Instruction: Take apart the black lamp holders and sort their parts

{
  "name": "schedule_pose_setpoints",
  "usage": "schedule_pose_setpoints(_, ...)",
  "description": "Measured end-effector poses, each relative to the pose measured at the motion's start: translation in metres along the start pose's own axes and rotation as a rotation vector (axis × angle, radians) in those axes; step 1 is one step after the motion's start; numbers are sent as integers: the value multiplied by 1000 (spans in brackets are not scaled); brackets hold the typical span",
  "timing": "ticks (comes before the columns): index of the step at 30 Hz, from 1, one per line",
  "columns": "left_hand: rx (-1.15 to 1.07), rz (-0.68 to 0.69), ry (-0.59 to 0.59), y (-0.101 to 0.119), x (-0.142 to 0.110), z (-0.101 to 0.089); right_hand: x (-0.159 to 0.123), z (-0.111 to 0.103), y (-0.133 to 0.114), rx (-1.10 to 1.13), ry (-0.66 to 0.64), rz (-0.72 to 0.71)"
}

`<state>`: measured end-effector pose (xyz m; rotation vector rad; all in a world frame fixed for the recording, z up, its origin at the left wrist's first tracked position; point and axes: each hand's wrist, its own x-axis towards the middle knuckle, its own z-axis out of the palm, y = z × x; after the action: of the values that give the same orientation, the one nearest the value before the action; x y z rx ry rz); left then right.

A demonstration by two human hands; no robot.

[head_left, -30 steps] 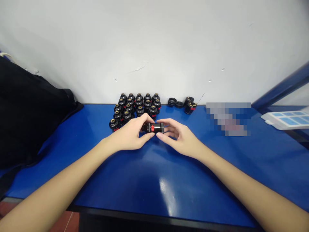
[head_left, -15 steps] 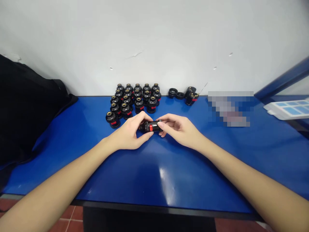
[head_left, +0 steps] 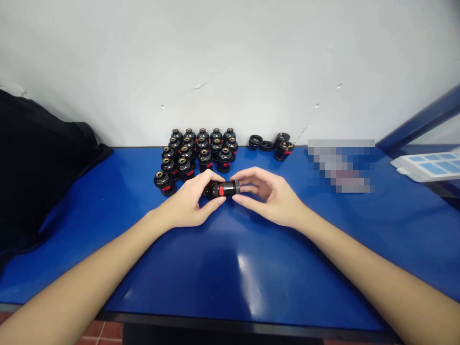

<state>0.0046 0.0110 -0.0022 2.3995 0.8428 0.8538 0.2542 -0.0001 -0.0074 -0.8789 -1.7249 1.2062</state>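
Note:
A black lamp holder [head_left: 229, 189] with a red switch lies on its side between both hands, just above or on the blue table. My left hand [head_left: 189, 197] is closed around its narrow, domed end, thumb below and fingers over the top. My right hand [head_left: 271, 195] curves around the opposite end, with the thumb and index fingertip at the wide ring [head_left: 236, 187]; its other fingers are partly hidden behind. Past my left hand, several similar lamp holders [head_left: 185, 168] stand upright in rows, brass-threaded tops up.
Against the wall are two black rings [head_left: 255, 142] and two open black bodies [head_left: 284, 151], one with a thin wire. A black cloth [head_left: 43, 172] covers the table's left side. A white-and-blue box [head_left: 429, 165] and a blurred patch [head_left: 341, 175] are on the right.
My right thumb has slid from the lamp holder's body down to the lower edge of its ring, and the right fingers have spread somewhat. The view has tilted slightly; my left grip stays.

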Motion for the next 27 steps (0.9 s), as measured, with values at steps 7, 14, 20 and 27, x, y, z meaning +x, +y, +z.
schedule_pose_setpoints(7,13,-7,3,1,1,-1,2,-2,1,-15,-20,135)
schedule_pose_setpoints(14,-43,-51,18,6,2,-1,3,-4,-5,-18,-40,-39)
schedule_pose_setpoints(20,-53,-27,-18,7,3,-1,7,0,0,64,-94,169)
schedule_pose_setpoints(27,-70,-35,20,5,2,-1,5,4,-4,16,-40,112)
